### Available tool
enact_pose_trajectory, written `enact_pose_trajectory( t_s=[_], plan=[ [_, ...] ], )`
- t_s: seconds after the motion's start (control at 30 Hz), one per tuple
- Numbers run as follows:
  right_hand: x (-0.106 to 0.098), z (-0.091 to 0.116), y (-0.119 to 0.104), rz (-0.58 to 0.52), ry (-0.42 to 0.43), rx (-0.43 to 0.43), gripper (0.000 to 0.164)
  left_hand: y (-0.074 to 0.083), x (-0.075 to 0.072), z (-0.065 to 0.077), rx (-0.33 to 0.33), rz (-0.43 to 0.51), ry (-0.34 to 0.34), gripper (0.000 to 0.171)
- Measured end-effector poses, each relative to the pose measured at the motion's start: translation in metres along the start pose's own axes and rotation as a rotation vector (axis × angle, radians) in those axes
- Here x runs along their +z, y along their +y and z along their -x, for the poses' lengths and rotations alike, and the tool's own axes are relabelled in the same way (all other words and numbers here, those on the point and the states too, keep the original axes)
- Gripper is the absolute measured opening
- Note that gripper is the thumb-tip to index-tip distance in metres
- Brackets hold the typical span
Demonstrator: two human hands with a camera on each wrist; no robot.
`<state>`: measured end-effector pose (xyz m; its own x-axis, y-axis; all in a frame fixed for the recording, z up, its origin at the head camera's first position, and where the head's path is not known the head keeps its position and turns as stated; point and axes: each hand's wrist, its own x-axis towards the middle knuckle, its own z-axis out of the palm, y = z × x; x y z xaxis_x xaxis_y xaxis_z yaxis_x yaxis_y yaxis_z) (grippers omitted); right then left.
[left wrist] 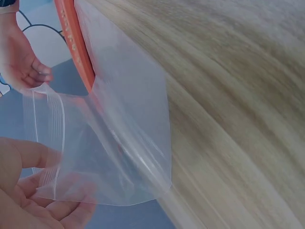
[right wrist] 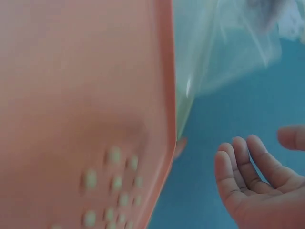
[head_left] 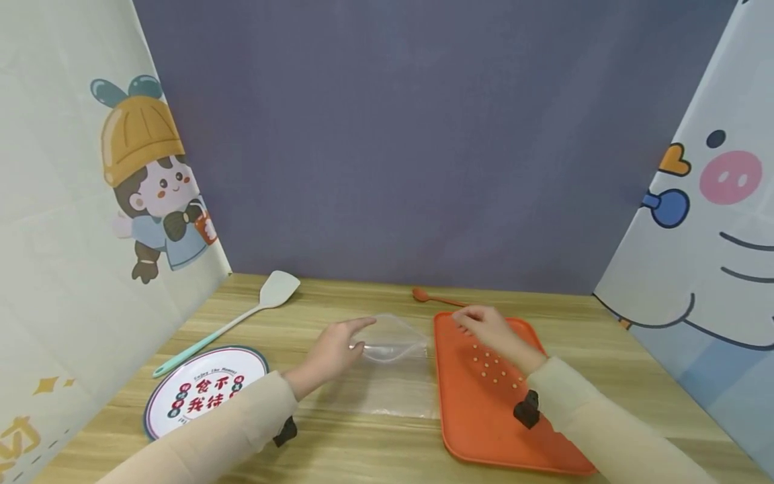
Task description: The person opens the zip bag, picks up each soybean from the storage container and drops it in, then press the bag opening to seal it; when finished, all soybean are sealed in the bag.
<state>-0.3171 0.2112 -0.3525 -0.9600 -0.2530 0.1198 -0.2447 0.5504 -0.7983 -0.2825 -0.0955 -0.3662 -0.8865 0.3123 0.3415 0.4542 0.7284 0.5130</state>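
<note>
A clear zip bag lies on the table, its mouth gaping toward the back. My left hand grips the left side of that mouth; in the left wrist view, the thumb and fingers lie on either side of the bag's zip edge. Over the far left part of an orange tray hovers my right hand. Its fingers are loosely bent and apart from the thumb in the right wrist view, with nothing seen between them. Several small pale round pieces, like beans, are scattered on the tray.
To the left, a round plate with red lettering sits on the wooden table. Behind it lies a spatula with a teal handle. An orange spoon rests beyond the tray, near the dark back wall.
</note>
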Motion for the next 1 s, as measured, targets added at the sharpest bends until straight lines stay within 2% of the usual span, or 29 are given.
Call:
enact_pose_trajectory(
  t_s=[0.23,0.4,0.67,0.77,1.0],
  plan=[
    [-0.042,-0.006,0.035,0.048,0.028,0.080,0.031,0.000,0.000,0.000,-0.005,-0.019,-0.012,0.051],
    [-0.058,-0.008,0.058,0.128,0.006,0.115,0.028,0.001,0.000,0.000,-0.002,-0.036,-0.021,0.053],
    [-0.061,-0.018,0.085,0.109,-0.094,0.199,0.029,0.003,0.001,-0.001,-0.001,-0.067,-0.023,0.053],
    [-0.059,-0.023,0.089,0.126,-0.121,0.191,0.030,0.003,0.002,-0.001,-0.003,-0.073,-0.023,0.053],
    [-0.055,-0.031,0.090,0.090,-0.171,0.245,0.027,0.005,0.003,-0.003,0.004,-0.077,-0.017,0.052]
  ],
)
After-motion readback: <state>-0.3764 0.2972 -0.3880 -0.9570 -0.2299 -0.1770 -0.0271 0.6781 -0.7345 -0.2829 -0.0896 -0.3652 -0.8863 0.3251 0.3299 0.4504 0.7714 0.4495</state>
